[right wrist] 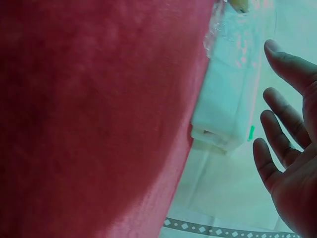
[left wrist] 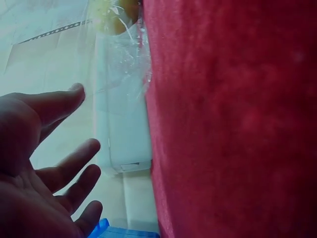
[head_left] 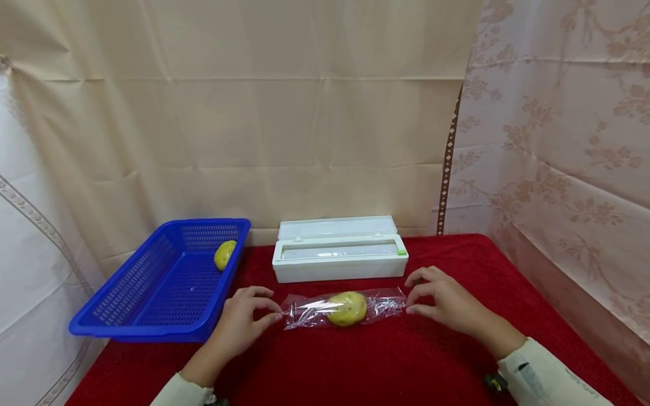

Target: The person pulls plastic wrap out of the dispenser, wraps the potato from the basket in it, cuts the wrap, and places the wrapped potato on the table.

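Observation:
A yellow potato [head_left: 350,308] lies on the red cloth, wrapped in clear plastic film [head_left: 312,311] that stretches out flat to both sides of it. At the film's left end is my left hand [head_left: 244,320], thumb and fingers apart; the left wrist view shows a gap between them with nothing held. Beyond the film's right end hovers my right hand [head_left: 444,299], its fingers loosely bent. In the right wrist view, thumb and fingers of that hand [right wrist: 292,129] are spread and hold nothing. Behind the potato stands a white film dispenser box [head_left: 340,270] with its lid raised.
A blue plastic basket [head_left: 152,331] stands at the left, with another yellow potato [head_left: 224,255] against its right wall. A green slider [head_left: 402,252] sits at the dispenser's right end. Beige cloth [head_left: 304,124] hangs behind the red-covered table [head_left: 355,372].

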Motion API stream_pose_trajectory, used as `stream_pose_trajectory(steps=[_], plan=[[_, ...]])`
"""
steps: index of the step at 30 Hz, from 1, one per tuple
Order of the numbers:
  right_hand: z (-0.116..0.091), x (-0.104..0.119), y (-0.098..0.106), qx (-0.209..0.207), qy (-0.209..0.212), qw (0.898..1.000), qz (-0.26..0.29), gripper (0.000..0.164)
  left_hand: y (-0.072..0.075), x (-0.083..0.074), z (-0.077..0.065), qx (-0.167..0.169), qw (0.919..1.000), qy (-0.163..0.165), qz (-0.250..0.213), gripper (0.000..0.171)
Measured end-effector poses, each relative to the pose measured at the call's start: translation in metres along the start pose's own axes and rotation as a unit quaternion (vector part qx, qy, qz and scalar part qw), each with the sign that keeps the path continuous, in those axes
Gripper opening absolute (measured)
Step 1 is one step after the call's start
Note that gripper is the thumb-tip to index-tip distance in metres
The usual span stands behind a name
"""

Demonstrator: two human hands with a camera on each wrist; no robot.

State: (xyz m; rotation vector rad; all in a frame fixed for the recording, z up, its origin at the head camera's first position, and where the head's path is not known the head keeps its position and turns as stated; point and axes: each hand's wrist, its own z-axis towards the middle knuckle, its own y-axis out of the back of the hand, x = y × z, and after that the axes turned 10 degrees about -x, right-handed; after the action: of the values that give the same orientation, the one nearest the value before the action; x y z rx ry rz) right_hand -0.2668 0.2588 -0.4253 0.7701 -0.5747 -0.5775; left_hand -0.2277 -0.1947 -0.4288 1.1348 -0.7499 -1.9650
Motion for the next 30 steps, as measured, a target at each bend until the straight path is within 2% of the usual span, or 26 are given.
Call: stream_pose_trajectory(steps=[4,8,14,19,25,30], plan=[[-0.002,0.001,-0.006,0.018,0.002,1.000,-0.007,0.027,-0.003,0.001,-0.001,0.016,0.9991,-0.015,0.035,0.008],[-0.002,0.002,-0.011,0.041,-0.010,0.999,-0.018,0.023,-0.007,0.004,0.000,0.016,0.9968,-0.033,0.071,0.006],[0.001,0.000,-0.019,0.059,-0.028,0.997,-0.031,0.023,-0.011,0.002,0.004,0.020,0.9922,-0.040,0.116,0.009],[0.003,-0.001,-0.021,0.071,-0.044,0.996,-0.038,0.024,-0.014,-0.001,0.006,0.024,0.9903,-0.033,0.132,0.010],[0.004,0.002,-0.021,0.069,-0.044,0.996,-0.044,0.023,-0.015,-0.003,0.006,0.023,0.9917,-0.026,0.124,0.009],[0.008,0.004,-0.020,0.050,-0.040,0.997,-0.052,0.021,-0.014,-0.005,0.007,0.017,0.9984,0.004,0.053,0.012]])
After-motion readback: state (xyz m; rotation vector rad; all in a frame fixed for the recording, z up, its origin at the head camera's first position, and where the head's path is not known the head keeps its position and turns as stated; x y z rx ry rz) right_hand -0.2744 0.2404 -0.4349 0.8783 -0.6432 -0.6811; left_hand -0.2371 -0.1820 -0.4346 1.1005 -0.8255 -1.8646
